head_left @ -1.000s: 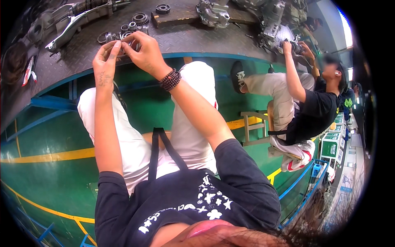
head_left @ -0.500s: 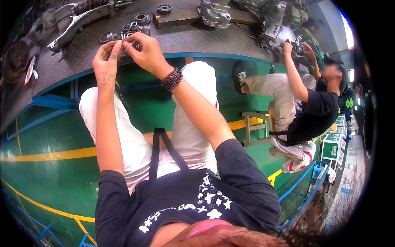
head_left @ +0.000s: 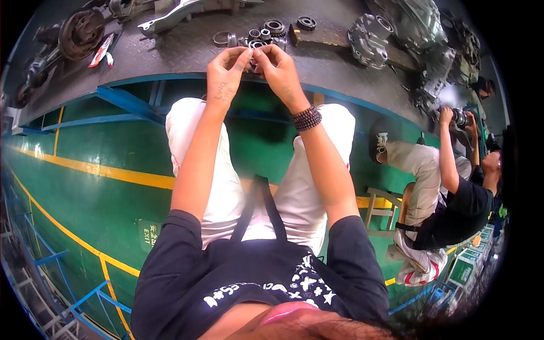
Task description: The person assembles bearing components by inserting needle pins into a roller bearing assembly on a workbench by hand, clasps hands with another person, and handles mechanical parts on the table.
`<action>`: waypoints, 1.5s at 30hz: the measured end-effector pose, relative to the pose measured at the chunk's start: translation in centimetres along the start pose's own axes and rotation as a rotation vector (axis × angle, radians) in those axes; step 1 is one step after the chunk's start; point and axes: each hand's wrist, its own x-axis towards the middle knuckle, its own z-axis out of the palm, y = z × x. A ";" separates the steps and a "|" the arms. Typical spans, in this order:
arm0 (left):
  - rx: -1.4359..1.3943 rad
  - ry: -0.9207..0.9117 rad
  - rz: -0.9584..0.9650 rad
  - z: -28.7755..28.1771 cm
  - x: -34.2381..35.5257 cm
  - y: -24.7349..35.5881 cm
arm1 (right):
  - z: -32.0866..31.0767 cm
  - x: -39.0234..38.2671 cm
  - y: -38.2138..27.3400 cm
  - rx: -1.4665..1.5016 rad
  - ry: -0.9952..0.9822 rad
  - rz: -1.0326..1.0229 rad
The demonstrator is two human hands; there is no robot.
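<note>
- Head view: a green floor point(head_left: 96, 209) crossed by yellow lines spreads below a dark, patterned tabletop point(head_left: 175, 56) on a blue frame.
- A co-worker point(head_left: 453, 221) in a black top and pale trousers sits farther right along the tabletop's near edge, hands on a dark metal part point(head_left: 460, 118).
- Large grey metal housings point(head_left: 413, 25) crowd the tabletop toward its right end.
- A wooden plank point(head_left: 326, 42) lies between those housings and the gears, roughly along the tabletop's length; a pale casting point(head_left: 368, 42) with a round opening sits at it, whether on or against it unclear.
- A rusty disc point(head_left: 81, 35) stands out toward the tabletop's left end.
- The left hand point(head_left: 225, 67) is raised at the middle of the near edge, its grip narrowed with thumb and index tips together; whether they pinch a part cannot be told.
- The right hand point(head_left: 277, 69), beaded bracelet point(head_left: 307, 118) at the wrist, meets it tip to tip, its grip likewise drawn in, any held piece hidden.
- A red-and-white packet point(head_left: 103, 52) lies just beside the disc.
- A toothed gear point(head_left: 274, 27) and a flat ring point(head_left: 220, 38) lie just beyond the hands, inward from the near edge.
- Two small rings point(head_left: 264, 33) sit between them.
</note>
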 end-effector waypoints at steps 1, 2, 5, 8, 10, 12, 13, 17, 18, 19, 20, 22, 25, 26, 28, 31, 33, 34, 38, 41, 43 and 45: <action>-0.014 -0.014 -0.014 0.0 0.0 0.1 | -0.1 0.1 0.1 0.004 -0.002 -0.004; -0.011 -0.012 -0.009 0.1 0.1 0.1 | -0.2 0.1 0.1 0.030 -0.002 0.013; 0.002 -0.064 -0.023 0.2 -0.2 0.5 | -0.4 0.3 -0.1 0.080 -0.007 0.041; -0.017 -0.108 0.030 0.4 -0.4 1.3 | -0.6 0.5 -0.3 0.146 -0.017 0.069; 0.034 -0.124 0.070 0.6 -0.5 1.4 | -0.7 0.6 -0.5 0.192 -0.025 0.088; 0.088 -0.136 0.110 0.6 -0.7 1.5 | -1.0 0.6 -0.9 0.219 -0.063 0.161; 0.175 -0.122 0.145 0.7 -0.8 1.7 | -1.2 0.6 -0.8 0.217 -0.065 0.160; 0.308 -0.079 0.240 0.8 -0.8 1.8 | -1.5 0.6 -1.0 0.214 -0.118 0.151; 0.308 -0.076 0.242 0.8 -0.9 1.7 | -1.4 0.6 -1.1 0.235 -0.125 0.153; 0.342 -0.055 0.286 0.9 -1.0 1.7 | -1.4 0.5 -1.1 0.234 -0.126 0.152; 0.377 -0.033 0.329 0.9 -1.1 1.7 | -1.4 0.4 -1.2 0.279 -0.113 0.176; 0.415 -0.014 0.366 1.1 -1.1 1.4 | -1.4 0.4 -1.3 0.324 -0.099 0.199; 0.427 0.011 0.412 1.5 -1.2 1.3 | -1.4 0.5 -1.4 0.316 -0.103 0.189; 0.400 0.018 0.422 1.6 -1.3 1.4 | -1.5 0.4 -1.4 0.314 -0.108 0.187; 0.451 0.015 0.449 1.5 -1.3 1.4 | -1.5 0.4 -1.5 0.313 -0.114 0.186; 0.498 0.021 0.479 1.6 -1.3 1.5 | -1.5 0.4 -1.7 0.316 -0.114 0.176; 0.492 0.029 0.481 1.6 -1.2 1.5 | -1.5 0.5 -1.6 0.337 -0.133 0.163; 0.496 0.055 0.490 1.5 -1.0 1.5 | -1.5 0.4 -1.5 0.336 -0.133 0.163; 0.493 0.052 0.500 1.1 -0.8 1.8 | -0.9 0.0 -1.4 0.366 -0.105 0.167; 0.449 0.049 0.439 0.8 -1.0 1.6 | -0.6 0.1 -1.5 0.329 -0.093 0.129; 0.468 0.059 0.452 0.7 -0.9 1.6 | -0.6 0.2 -1.5 0.273 -0.086 0.086; 0.488 0.070 0.465 0.6 -0.9 1.6 | -0.5 0.2 -1.6 0.185 -0.057 0.050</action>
